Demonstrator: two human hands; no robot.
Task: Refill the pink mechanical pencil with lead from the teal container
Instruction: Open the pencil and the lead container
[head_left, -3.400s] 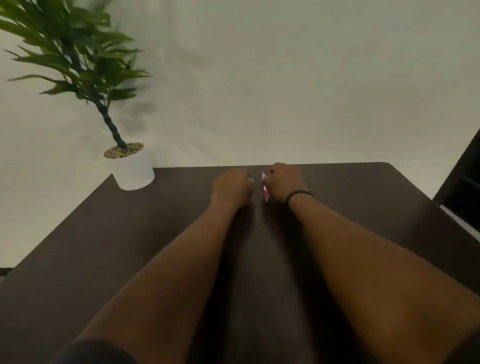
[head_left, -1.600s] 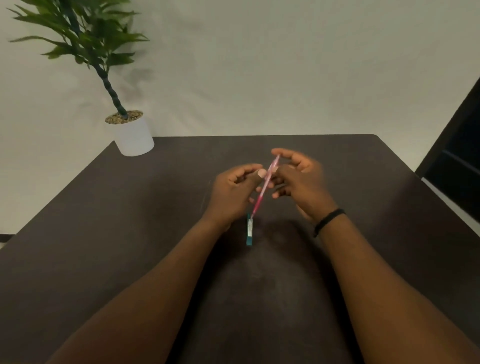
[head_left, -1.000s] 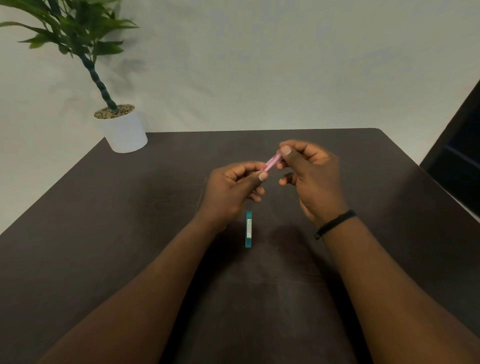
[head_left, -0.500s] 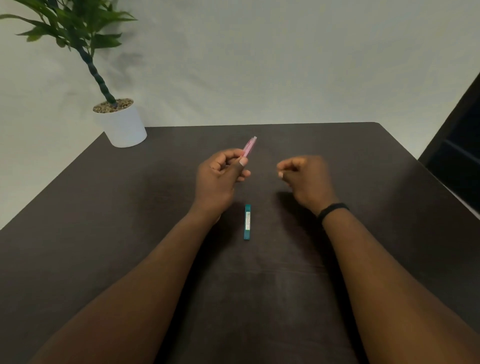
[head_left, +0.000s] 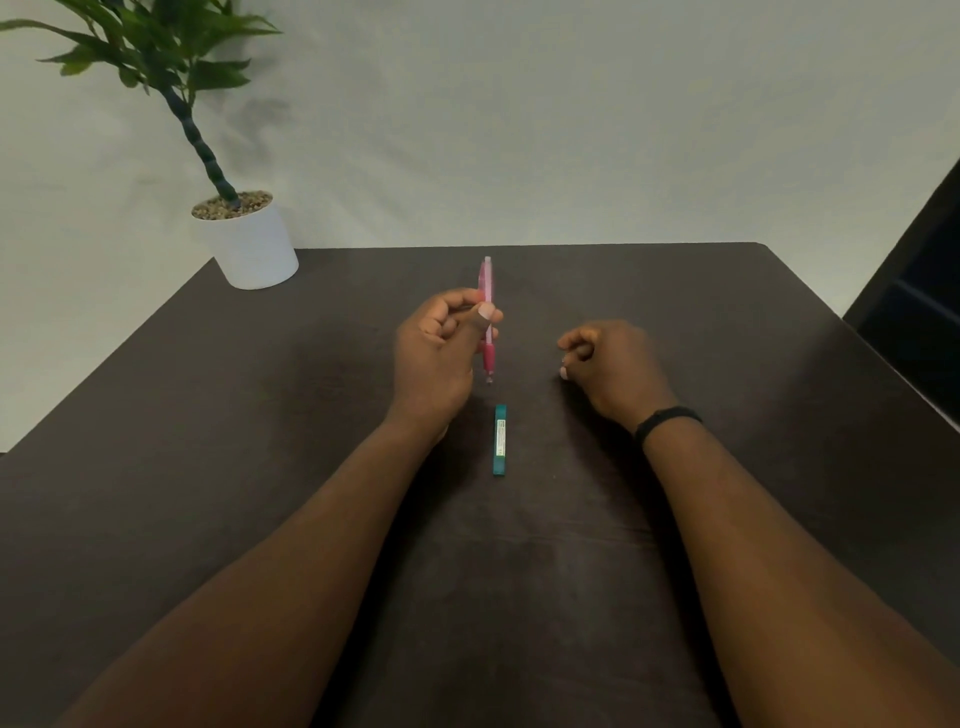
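Pink mechanical pencil (head_left: 487, 317) in left hand (head_left: 439, 358).

A: Dim, soft light overall. The dark worktop (head_left: 208, 415) swallows detail and gives no glare.

B: Shadows?

A: A faint one of the plant (head_left: 156, 57) on the wall (head_left: 571, 104), to its right.

B: Sharpness?

A: The right hand (head_left: 613, 369) is slightly blurred. The worktop's edges splay outward with wide-angle stretch, and the forearms loom large.

teal container (head_left: 500, 440) w/ pale label strip, print too small, illegible
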